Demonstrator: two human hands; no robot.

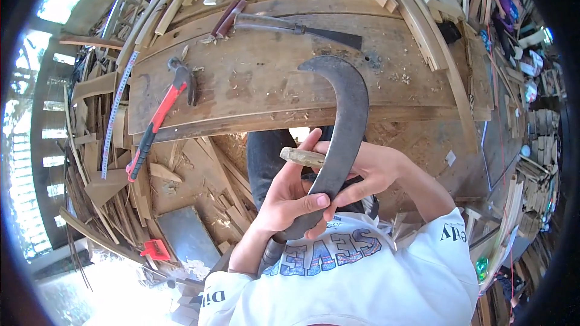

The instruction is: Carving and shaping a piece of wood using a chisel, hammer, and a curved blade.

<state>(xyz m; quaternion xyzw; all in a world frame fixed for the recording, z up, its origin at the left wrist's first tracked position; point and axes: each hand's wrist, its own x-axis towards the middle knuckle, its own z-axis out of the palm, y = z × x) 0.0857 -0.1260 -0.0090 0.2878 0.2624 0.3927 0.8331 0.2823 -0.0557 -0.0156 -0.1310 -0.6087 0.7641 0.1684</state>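
My left hand [289,196] grips a dark curved sickle blade [345,115] near its lower end, thumb pressed across the flat of the metal. The blade's hooked tip arches up over the wooden workbench [260,84]. My right hand [368,172] comes from the right and holds a small tan stone-like piece [301,157] against the blade's edge. The sickle's handle end [272,252] points down toward my white printed shirt.
On the bench lie a red-and-black claw hammer [158,116], hanging over the front edge, and a dark chisel-like tool [296,27]. A measuring tape [116,115] runs along the left. Wood offcuts and planks pile up around. A red object [156,249] lies on the floor.
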